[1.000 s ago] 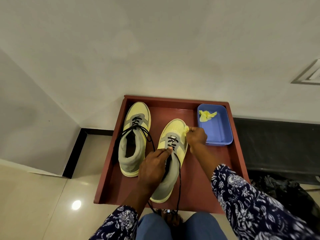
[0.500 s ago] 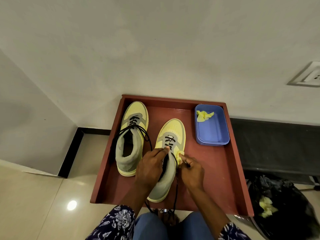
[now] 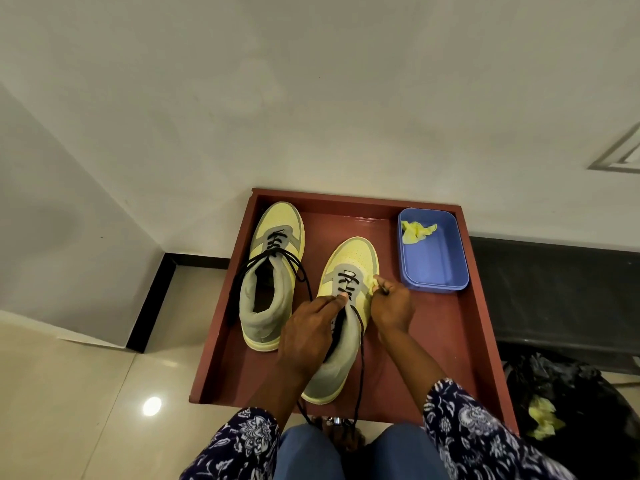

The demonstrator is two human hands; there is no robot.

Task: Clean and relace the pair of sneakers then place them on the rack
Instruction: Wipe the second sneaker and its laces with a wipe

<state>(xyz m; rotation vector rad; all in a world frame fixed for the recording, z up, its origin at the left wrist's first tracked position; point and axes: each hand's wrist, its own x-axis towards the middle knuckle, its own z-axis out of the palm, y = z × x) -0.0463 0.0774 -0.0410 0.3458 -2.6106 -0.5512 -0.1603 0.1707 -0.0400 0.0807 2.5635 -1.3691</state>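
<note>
I steady the near yellow-and-grey suede sneaker (image 3: 349, 271) on the red-brown wooden tray (image 3: 450, 341) so it won't slide while I wipe. My left hand (image 3: 308, 337) grips its grey collar and tongue, thumb over the black laces (image 3: 347, 284). My right hand (image 3: 391, 306) pinches a small yellow cloth scrap (image 3: 373, 285) against the shoe's outer side, just beyond my left thumb. The second matching sneaker (image 3: 273, 271) stands to its left, laces loose. The blue plastic tub (image 3: 433, 265) lies beyond my right hand, another yellow scrap (image 3: 417, 231) inside.
</note>
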